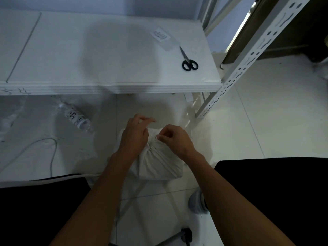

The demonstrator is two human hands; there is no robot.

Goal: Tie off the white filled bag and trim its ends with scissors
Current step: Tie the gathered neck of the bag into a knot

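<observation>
Two bare hands meet on the white filled cloth bag (159,164) between the knees, left hand (135,137) pressed on its gathered neck, right hand (174,139) pinching there, while black-handled scissors (188,60) lie near the white shelf's (88,59) right edge.

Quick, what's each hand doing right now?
Left hand: resting on the white bag at its gathered neck; grip cannot be told.
Right hand: closed, pinching the gathered neck.

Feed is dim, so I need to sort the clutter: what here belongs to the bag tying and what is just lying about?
For the job:
gathered white cloth bag
black-handled steel scissors
left hand
right hand

Lying about:
clear plastic water bottle
thin white cable
clear labelled plastic packet
</observation>
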